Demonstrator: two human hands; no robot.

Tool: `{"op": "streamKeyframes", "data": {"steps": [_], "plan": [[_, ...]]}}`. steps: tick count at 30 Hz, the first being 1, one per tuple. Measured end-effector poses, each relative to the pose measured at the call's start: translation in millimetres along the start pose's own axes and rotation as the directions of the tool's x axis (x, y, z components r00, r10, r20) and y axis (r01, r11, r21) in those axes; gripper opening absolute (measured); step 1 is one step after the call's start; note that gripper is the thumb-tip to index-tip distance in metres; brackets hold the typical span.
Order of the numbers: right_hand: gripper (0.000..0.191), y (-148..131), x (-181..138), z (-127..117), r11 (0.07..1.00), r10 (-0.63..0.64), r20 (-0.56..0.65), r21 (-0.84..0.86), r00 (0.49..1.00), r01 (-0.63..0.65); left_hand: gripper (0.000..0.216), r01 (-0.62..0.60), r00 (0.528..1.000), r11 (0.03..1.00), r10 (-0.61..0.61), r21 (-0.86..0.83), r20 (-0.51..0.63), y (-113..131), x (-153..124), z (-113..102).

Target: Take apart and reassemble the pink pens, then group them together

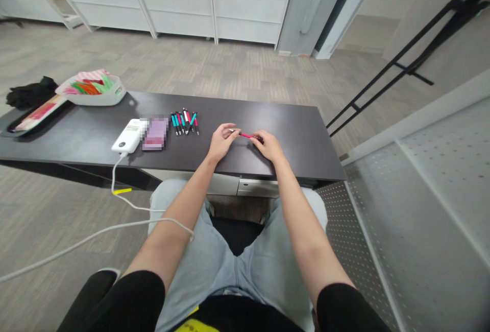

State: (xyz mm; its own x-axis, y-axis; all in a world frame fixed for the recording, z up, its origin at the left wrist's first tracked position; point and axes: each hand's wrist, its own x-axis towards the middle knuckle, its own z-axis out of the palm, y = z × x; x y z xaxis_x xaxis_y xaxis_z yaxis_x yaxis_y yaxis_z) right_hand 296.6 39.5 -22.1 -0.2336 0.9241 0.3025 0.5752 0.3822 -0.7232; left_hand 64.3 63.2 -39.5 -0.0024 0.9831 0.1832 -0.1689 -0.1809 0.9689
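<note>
Left hand [220, 144] and right hand [269, 146] pinch a red pen [245, 135] toward both ends, seemingly for steadiness; bunched pens [185, 122] lie toward ten o'clock.

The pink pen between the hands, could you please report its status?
Left hand on silver end, right hand on opposite end. Pink pen between them, over desk. Other pens grouped left, apart from both hands.

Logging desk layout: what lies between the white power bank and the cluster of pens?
Head view: a purple, pixelated phone-like item lies between the power bank and pens.
</note>
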Motion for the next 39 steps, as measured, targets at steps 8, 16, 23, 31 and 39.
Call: {"op": "streamKeyframes", "data": {"steps": [8, 16, 23, 31, 39], "plan": [[0.016, -7, 10, 14, 0.805, 0.439, -0.284, 0.545, 0.853, -0.232, 0.037, 0.043, 0.999, 0.996, -0.042, -0.077, 0.015, -3, -2, -2], [0.043, -25, 7, 24, 0.834, 0.409, -0.195, 0.475, 0.891, -0.279, 0.033, -0.024, 0.994, 0.992, 0.01, -0.126, -0.111, 0, -3, 4], [0.05, -26, 4, 22, 0.82, 0.43, -0.156, 0.479, 0.889, -0.313, 0.03, 0.0, 0.991, 0.988, -0.02, -0.154, -0.131, 6, -7, 7], [0.035, -26, 3, 15, 0.933, 0.325, -0.215, 0.234, 0.921, -0.274, 0.039, -0.039, 0.991, 0.99, 0.022, -0.132, -0.13, 8, -11, 10], [0.037, -40, -5, 18, 0.973, 0.082, 0.1, 0.209, 0.992, -0.102, 0.04, -0.067, 0.985, 0.997, 0.058, -0.045, -0.164, 6, -8, 18]]}}
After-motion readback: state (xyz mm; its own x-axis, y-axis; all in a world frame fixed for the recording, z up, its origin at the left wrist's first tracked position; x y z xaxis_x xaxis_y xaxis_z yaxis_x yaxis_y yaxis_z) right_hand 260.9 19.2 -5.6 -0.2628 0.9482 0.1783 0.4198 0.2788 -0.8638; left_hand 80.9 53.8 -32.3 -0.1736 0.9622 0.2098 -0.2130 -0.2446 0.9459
